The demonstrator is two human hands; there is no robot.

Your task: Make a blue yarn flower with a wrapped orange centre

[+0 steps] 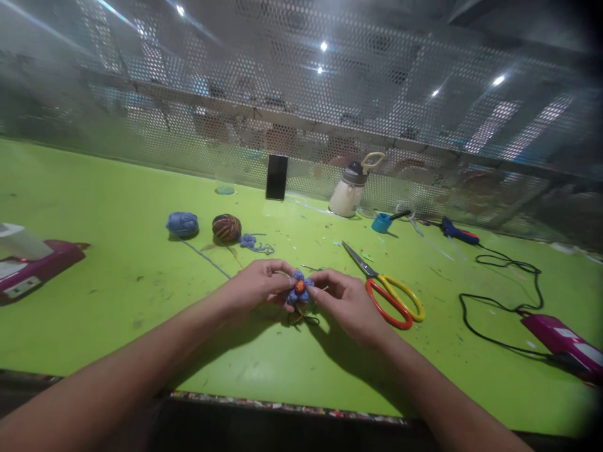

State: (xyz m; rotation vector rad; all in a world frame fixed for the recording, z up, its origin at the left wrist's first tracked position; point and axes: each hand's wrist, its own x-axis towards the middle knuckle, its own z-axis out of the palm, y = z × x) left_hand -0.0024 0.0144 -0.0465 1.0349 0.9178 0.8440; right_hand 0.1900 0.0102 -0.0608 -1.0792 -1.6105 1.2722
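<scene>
Between my two hands is a small crocheted flower with blue petals and an orange-red centre. My left hand pinches its left petals, and my right hand pinches the right side. Dark loose yarn ends hang below the flower. Just right of my right hand lie large scissors with one red and one yellow handle, blades a little apart. Behind my left hand sit a blue yarn ball, a multicoloured yarn ball and another small blue crocheted piece with a curled tail. A thin hook-like tool shows partly behind the fingers.
A phone, a clear cup and a bottle stand along the perforated metal screen. A blue tape roll, a glue gun with black cord and a purple power strip are right; another strip is left.
</scene>
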